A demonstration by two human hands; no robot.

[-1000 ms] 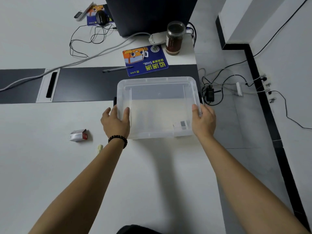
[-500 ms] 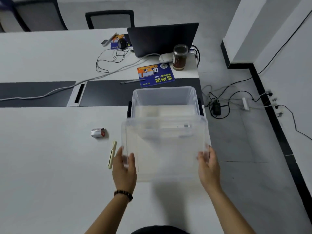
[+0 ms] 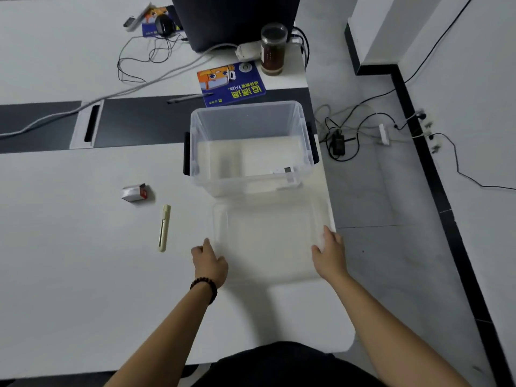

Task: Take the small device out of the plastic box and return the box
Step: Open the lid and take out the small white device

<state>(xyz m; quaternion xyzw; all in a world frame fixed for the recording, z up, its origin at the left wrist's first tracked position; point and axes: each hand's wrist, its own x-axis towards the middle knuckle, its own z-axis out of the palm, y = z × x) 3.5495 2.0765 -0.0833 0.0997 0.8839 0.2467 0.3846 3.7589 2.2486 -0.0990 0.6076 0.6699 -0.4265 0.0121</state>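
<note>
Lid off, box open on the white desk [image 3: 83,275].

I see my left hand [image 3: 209,262] and right hand [image 3: 331,254] gripping opposite edges of the clear lid [image 3: 268,236], low over the desk just in front of the plastic box [image 3: 248,121]. The box stands uncovered near the desk's right edge; a small white-and-grey item [image 3: 284,171] lies inside, too blurred to identify.

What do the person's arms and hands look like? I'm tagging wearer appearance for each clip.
Both forearms are bare, with no sleeves reaching into view and no gloves. The left hand has a bracelet of dark round beads around its wrist. The right hand shows no watch, ring or band that I can make out. Dark clothing covers the body at the bottom edge.
</note>
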